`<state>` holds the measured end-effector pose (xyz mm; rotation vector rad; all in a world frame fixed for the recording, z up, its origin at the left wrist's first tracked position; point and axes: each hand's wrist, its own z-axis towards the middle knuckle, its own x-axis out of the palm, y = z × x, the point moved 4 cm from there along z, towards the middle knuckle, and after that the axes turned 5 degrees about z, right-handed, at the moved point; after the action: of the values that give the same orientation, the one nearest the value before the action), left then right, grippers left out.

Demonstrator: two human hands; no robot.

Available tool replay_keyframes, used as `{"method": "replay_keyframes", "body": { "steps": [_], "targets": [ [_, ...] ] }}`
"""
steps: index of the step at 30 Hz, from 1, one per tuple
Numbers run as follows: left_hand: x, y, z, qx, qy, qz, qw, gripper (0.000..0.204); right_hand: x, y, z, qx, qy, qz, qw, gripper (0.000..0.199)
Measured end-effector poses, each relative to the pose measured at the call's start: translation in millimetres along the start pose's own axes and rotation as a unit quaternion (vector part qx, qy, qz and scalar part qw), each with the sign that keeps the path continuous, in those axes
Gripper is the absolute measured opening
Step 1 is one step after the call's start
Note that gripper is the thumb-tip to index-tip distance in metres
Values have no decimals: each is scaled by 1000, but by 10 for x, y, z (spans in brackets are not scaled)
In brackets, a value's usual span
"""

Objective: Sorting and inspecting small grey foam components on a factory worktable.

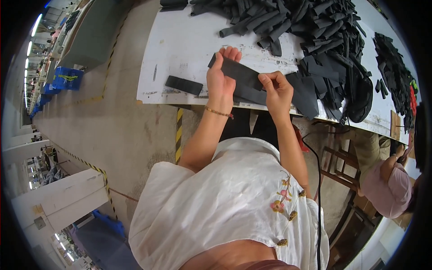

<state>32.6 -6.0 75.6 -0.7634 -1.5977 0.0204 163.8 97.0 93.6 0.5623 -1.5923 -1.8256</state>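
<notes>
A strip of black fabric (pixel 243 74) is stretched between my two hands, just above the front edge of the white table (pixel 180 56). My left hand (pixel 220 83) grips its left end, thumb on the near face and fingertips showing behind. At the other end, my right hand (pixel 277 92) pinches the strip between thumb and fingers. Below the held strip lies another black piece (pixel 252 95), partly covered by it. More flat black pieces (pixel 306 96) lie right of my right hand. A small folded black strip (pixel 183 85) rests alone to the left of my left hand.
A large heap of black strips (pixel 328 27) covers the table's far right, with another pile (pixel 391 67) beyond it. A black cord (pixel 318 180) hangs at my right. A person in a pink top (pixel 387 189) sits past a wooden stool (pixel 339 166). Blue crates (pixel 67 78) stand far left.
</notes>
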Motion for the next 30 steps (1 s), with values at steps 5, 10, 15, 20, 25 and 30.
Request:
{"method": "replay_keyframes", "body": {
  "steps": [5,10,15,20,25,30],
  "targets": [
    [-60,25,-27,-3,9,94,996,25,-106,-85,-54,32,6,7,999,17],
    [-482,-27,-181,104,-14,509,854,23,-494,-381,-246,111,-12,-46,993,20],
    [-571,127,-295,338,59,703,623,12,-529,-596,-321,2,-65,-294,954,18],
    [-300,149,-19,324,77,652,682,10,-797,-582,-326,-31,-93,-350,932,22],
    [46,580,996,217,132,670,697,13,-1174,-339,-137,-164,-52,-540,824,32],
    [241,1130,1459,287,175,782,526,17,-1153,-630,-219,-151,86,-709,684,42]
  ]
}}
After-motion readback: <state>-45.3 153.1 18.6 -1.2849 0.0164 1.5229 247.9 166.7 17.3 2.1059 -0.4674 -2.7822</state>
